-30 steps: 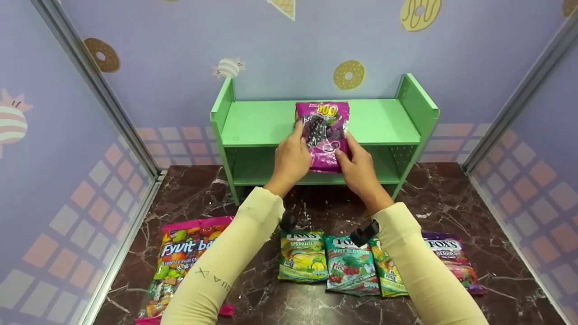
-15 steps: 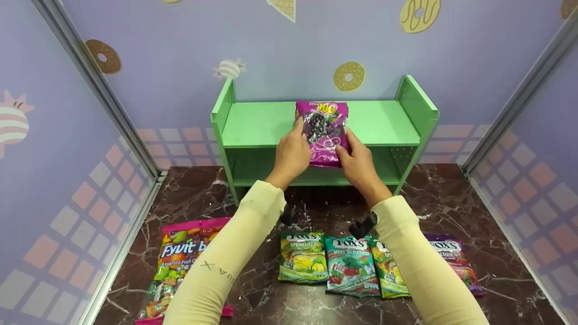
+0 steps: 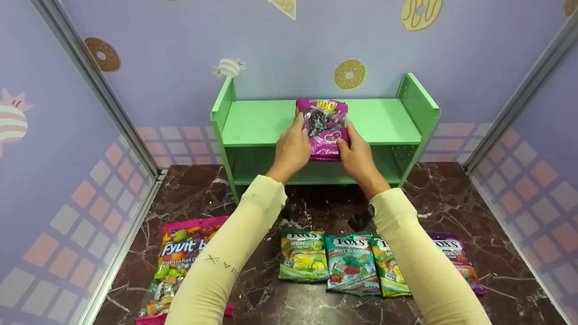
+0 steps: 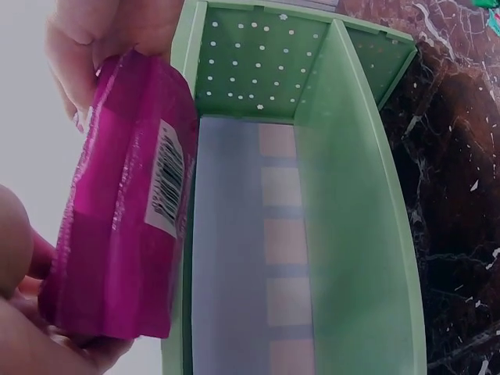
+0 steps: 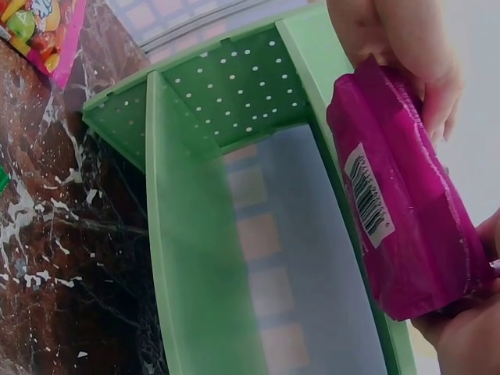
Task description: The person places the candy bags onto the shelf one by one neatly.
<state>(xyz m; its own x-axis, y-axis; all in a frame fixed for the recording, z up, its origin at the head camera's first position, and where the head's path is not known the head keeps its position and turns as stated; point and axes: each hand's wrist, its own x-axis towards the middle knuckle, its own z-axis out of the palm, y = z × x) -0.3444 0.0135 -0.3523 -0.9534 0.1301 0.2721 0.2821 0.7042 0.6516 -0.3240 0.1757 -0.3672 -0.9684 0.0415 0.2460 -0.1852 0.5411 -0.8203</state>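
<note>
A purple candy bag point(image 3: 326, 131) with a clear window is held between both hands, over the front of the green shelf's top board point(image 3: 257, 119). My left hand point(image 3: 292, 146) grips its left side, fingers partly hidden behind it. On the opposite side my right hand point(image 3: 359, 158) grips the bag, thumb on its front. Both wrist views show the bag's lower end with a barcode label point(image 4: 166, 180), near the top board's front edge. In the right wrist view, the bag point(image 5: 410, 195) sits beside that edge; whether it touches the board cannot be told.
On the dark marbled floor lie a large fruit candy bag point(image 3: 180, 248) at left, and yellow point(image 3: 303, 257), teal point(image 3: 353, 266) and dark purple point(image 3: 456, 257) candy bags in a row, one more partly under the right sleeve. Patterned walls stand behind and at both sides.
Both hands have moved slightly forward with the purple bag. Its lower end has risen in view, and it looks more tilted back over the top board.
</note>
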